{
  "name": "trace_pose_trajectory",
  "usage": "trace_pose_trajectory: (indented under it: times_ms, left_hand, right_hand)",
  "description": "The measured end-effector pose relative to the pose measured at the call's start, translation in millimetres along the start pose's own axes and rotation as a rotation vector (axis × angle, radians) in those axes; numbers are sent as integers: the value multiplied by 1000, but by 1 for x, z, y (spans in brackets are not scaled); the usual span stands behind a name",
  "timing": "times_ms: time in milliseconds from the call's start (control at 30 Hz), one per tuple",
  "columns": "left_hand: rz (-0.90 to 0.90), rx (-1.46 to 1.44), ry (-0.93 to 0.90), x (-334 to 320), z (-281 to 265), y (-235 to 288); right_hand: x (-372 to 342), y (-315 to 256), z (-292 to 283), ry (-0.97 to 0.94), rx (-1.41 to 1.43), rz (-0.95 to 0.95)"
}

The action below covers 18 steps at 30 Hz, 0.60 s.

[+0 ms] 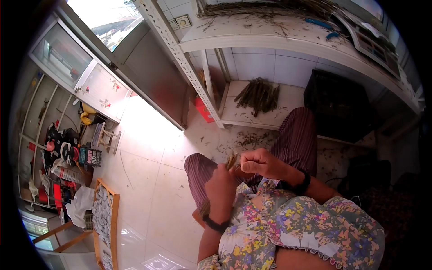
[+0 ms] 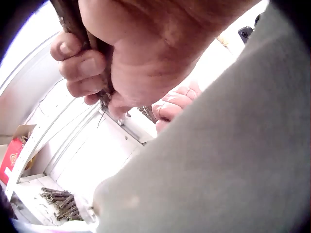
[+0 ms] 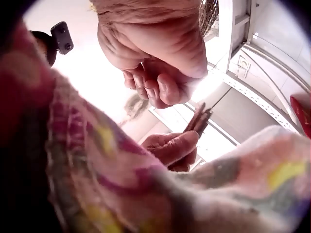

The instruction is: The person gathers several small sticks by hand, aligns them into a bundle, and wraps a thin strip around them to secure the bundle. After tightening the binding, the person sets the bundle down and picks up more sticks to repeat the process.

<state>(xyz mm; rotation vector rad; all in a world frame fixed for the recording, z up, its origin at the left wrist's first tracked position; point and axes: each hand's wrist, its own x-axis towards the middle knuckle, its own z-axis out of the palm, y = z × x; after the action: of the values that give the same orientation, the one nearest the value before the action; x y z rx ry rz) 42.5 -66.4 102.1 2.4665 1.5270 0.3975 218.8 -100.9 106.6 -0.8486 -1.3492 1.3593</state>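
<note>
My left hand (image 1: 220, 186) grips a small bundle of thin brown twigs (image 1: 231, 160) above the lap. In the left wrist view, fingers wrap round the dark twigs (image 2: 73, 22). The twigs' cut ends (image 3: 199, 120) stick out past the left thumb in the right wrist view. My right hand (image 1: 263, 163) is beside the bundle's upper end, its fingers curled in toward the palm. Nothing shows between the right fingers (image 3: 163, 90), though part of their inner side is hidden.
A heap of cut twigs (image 1: 257, 96) lies on the low shelf, beside a black crate (image 1: 337, 105). Loose bits (image 1: 252, 138) litter the floor. Overhead, the upper shelf (image 1: 270, 33) bears long twigs and a blue-handled tool (image 1: 332, 34). A red box (image 1: 204, 109) stands by the shelf post.
</note>
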Motion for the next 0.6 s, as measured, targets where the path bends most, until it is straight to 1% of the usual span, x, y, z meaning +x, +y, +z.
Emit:
trace_pose_trajectory:
  times_ms: [100, 200, 300, 400, 500, 600]
  left_hand:
    - [122, 85, -50, -3, 11, -6]
    - [174, 78, -72, -5, 15, -5]
    - [245, 26, -92, -6, 8, -1]
    - [331, -94, -176, -6, -5, 9]
    - [458, -135, -283, -6, -17, 11]
    - [565, -338, -427, -4, -24, 11]
  right_hand:
    - [0, -5, 0, 7, -94, -8]
    - [-1, -2, -4, 58, -46, -9]
    - [-1, -6, -5, 48, -49, -45]
    - [1, -2, -5, 55, -127, -113]
    - [2, 6, -18, -1, 89, 95]
    - [6, 21, -29, -27, 444, 143]
